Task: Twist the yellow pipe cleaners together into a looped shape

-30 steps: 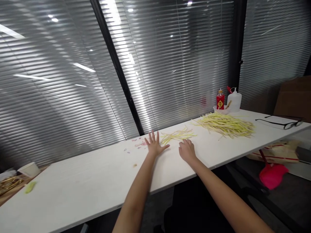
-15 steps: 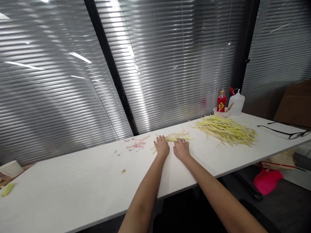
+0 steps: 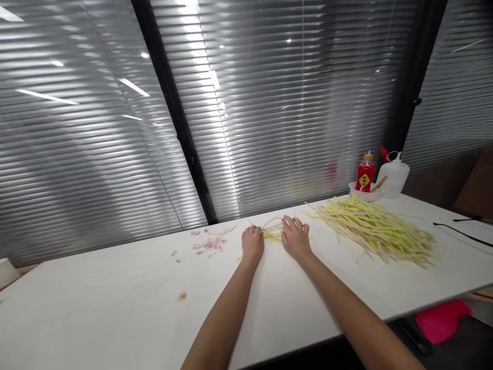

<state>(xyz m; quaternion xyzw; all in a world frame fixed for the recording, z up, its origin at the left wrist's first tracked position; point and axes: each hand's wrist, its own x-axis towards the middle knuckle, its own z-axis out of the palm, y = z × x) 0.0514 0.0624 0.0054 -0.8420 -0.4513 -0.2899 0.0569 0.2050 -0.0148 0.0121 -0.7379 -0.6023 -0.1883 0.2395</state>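
A small bunch of pale yellow-green stems (image 3: 274,235) lies on the white table between my hands. My left hand (image 3: 253,244) is closed over the bunch's left end, fingers bent together. At the other end my right hand (image 3: 296,238) rests on the stems with its fingers apart and slightly curved; its palm and thumb are partly hidden. A much bigger pile of the same stems (image 3: 379,228) spreads out to the right. Small pink and purple loops that look like rubber bands (image 3: 215,244) lie scattered left of my left hand, with a few loose strands among them.
Behind the big pile, a red bottle (image 3: 365,174) stands in a shallow pale bowl (image 3: 372,196), beside a white plastic jug (image 3: 393,177). Black-framed glasses (image 3: 464,234) lie at the right. Blinds (image 3: 265,128) rise along the table's back edge. Something pink (image 3: 442,319) sits below the table.
The view has shifted, so the table's contents look nearer. My left fingers have gone from spread to bent over the stems. My right fingers have spread, and the gap between my hands has widened.
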